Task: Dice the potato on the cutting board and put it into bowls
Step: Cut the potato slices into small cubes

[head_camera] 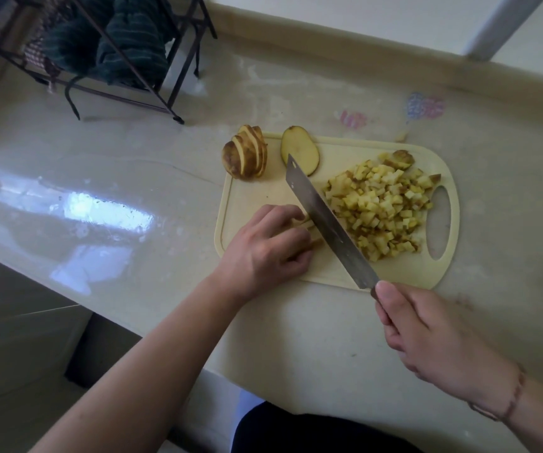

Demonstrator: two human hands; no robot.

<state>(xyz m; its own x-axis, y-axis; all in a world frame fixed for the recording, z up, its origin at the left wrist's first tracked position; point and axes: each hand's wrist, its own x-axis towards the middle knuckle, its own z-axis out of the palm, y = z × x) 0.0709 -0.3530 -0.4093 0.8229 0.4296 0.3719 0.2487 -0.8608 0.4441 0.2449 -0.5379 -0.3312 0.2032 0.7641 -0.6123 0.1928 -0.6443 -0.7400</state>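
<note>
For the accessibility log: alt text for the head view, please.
The right hand grips a cleaver cutting potato strips held by the left hand on a cream cutting board, beside a pile of diced potato. Sliced potato waits at the board's far edge.

Diced potato (381, 212) heaped on the cream cutting board (257, 191) (fanned slices (247, 155) at its far-left corner).

Left hand (268, 248) lies knuckles-up with fingers curled down; right hand (433, 338) has its grip closed.
</note>
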